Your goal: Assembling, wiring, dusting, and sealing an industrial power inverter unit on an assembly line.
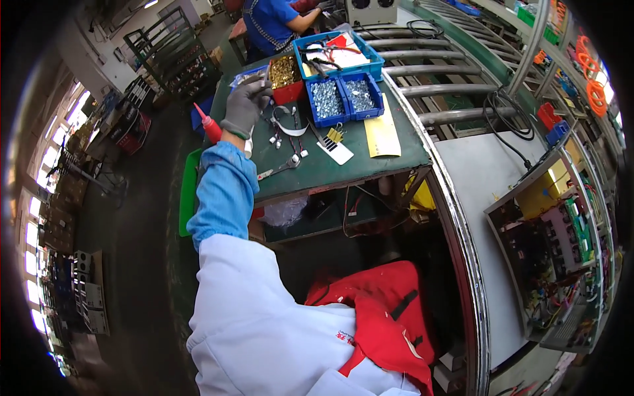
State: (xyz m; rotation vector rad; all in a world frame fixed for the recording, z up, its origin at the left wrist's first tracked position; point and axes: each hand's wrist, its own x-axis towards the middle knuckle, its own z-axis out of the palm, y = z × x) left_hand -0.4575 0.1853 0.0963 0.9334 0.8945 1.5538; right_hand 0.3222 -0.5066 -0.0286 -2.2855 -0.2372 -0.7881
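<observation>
Head view showed the left hand (246, 104), in a grey glove, reaching out over the green table (370, 165) with fingers curled around a small clear bag (246, 76), just beside the red tray of brass parts (286, 76). The right hand was out of sight.

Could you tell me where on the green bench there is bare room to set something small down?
The bench is bare along its near edge, between the wrench and the yellow envelope. A narrow strip runs right of the envelope. It is crowded at the far side: the blue bins, the red bin and small parts beside the left hand.
</observation>
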